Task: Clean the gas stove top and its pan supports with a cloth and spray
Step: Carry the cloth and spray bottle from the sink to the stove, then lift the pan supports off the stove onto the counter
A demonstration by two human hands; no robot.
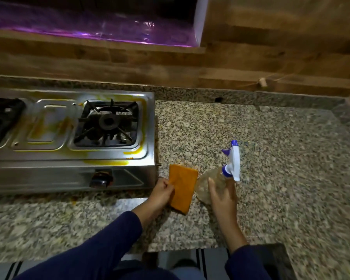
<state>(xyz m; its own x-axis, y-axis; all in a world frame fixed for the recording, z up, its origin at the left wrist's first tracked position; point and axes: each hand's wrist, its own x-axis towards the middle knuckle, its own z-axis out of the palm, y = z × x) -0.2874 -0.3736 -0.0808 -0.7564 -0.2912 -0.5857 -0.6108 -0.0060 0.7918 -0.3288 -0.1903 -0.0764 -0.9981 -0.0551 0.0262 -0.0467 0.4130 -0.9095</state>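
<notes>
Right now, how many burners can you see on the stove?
2. One burner sits at the gas stove's right end; the other burner is at the left edge, partly cut off.

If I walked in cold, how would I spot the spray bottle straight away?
Start at the steel gas stove on the speckled granite counter and look past its right end. There an orange cloth sits in the left hand, and just right of it the right hand holds the spray bottle. Its clear body and white-and-blue trigger head give it away.
</notes>
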